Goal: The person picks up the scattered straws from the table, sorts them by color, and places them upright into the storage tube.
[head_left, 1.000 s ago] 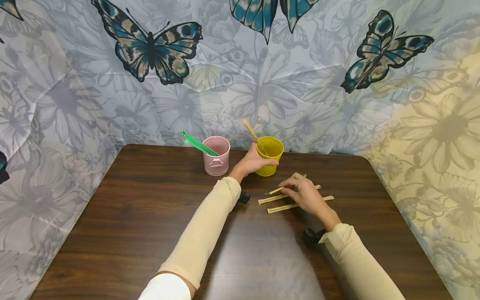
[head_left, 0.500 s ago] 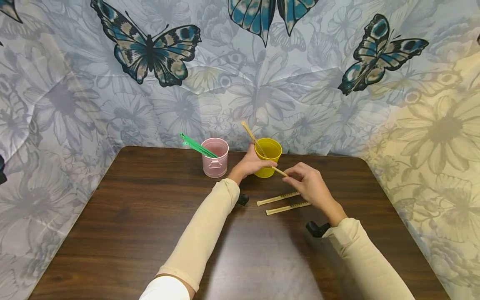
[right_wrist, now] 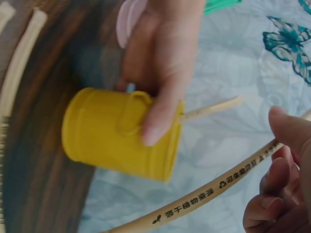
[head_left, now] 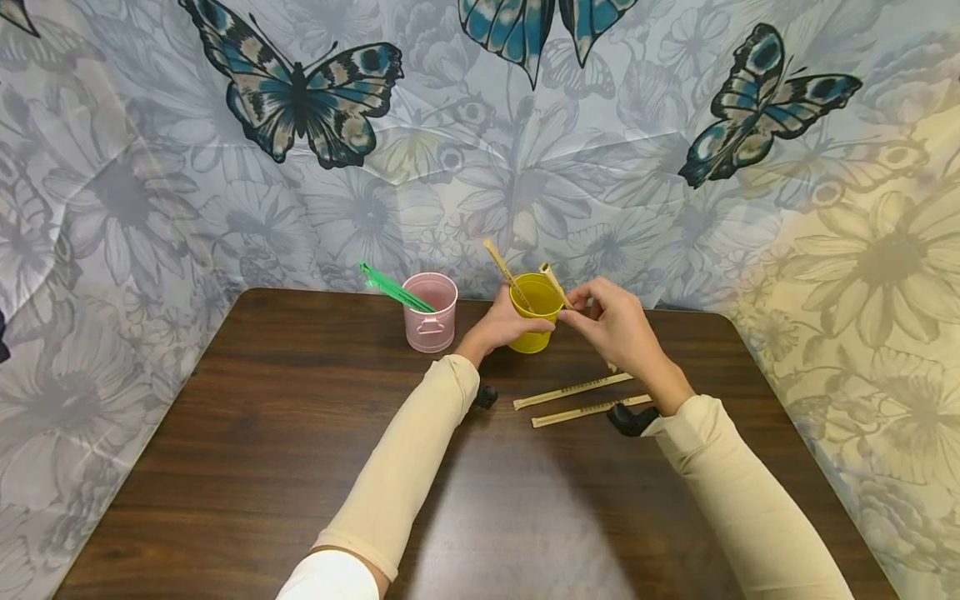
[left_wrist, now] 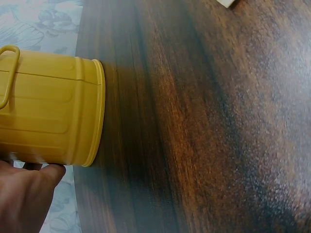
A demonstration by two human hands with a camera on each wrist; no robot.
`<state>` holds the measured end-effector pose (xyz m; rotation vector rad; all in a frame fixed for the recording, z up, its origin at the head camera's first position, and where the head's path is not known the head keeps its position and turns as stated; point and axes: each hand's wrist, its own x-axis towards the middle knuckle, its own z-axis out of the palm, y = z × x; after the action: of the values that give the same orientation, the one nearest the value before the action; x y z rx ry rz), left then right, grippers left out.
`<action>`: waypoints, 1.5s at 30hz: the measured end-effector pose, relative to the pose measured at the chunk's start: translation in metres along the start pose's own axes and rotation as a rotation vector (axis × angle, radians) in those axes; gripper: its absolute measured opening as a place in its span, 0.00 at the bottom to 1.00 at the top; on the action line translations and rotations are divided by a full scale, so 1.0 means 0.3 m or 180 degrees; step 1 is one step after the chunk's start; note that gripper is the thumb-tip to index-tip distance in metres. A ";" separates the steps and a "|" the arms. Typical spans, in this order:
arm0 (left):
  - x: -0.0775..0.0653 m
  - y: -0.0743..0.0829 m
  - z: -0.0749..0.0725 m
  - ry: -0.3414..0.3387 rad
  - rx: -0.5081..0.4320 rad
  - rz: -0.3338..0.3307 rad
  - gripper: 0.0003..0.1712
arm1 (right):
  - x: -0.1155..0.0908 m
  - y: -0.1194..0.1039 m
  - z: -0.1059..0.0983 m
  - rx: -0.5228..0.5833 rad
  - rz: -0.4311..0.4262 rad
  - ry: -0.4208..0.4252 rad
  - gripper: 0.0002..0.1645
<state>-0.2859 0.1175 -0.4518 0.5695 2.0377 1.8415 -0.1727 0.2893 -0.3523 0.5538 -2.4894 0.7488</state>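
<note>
My left hand point(head_left: 504, 327) grips the small yellow bucket point(head_left: 534, 342) from its left side, thumb across the front under the rim. A paper-wrapped straw point(head_left: 501, 262) leans in the bucket, its upper part sticking out to the left. My right hand point(head_left: 615, 325), just right of the bucket, pinches another wrapped straw point(right_wrist: 189, 201) between thumb and fingers. Dark printing runs along that straw in the right wrist view. Its upper end overlaps the bucket's right rim in the head view, and its lower end shows below the hand.
Two more wrapped straws point(head_left: 573, 389) lie side by side on the dark wooden table point(head_left: 247, 450), partly under my right forearm. Left of the yellow bucket stands a pink bucket point(head_left: 431, 333) with green wrapped sticks point(head_left: 393, 287) in it. A butterfly-print cloth point(head_left: 337, 225) hangs behind the table.
My right hand has lifted a straw from the table and brought it up and back to the yellow bucket's right rim, tilting it steeper. The left hand has kept its grip on the bucket.
</note>
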 end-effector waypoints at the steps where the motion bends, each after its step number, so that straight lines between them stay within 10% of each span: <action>1: 0.000 0.002 -0.001 -0.0006 -0.0004 -0.0005 0.56 | 0.015 -0.008 -0.004 0.0015 -0.0010 0.0022 0.11; 24: -0.004 0.008 0.001 -0.0040 0.0001 0.0045 0.54 | 0.297 -0.104 0.005 0.0354 -0.0196 0.0505 0.12; 45: 0.020 0.007 -0.007 -0.0158 -0.0057 0.0661 0.34 | 0.229 0.016 0.155 0.0111 0.0151 -0.0447 0.09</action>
<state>-0.2919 0.1189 -0.4493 0.8415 1.9924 1.9364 -0.2454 0.2492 -0.3508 0.5797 -2.6312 0.7980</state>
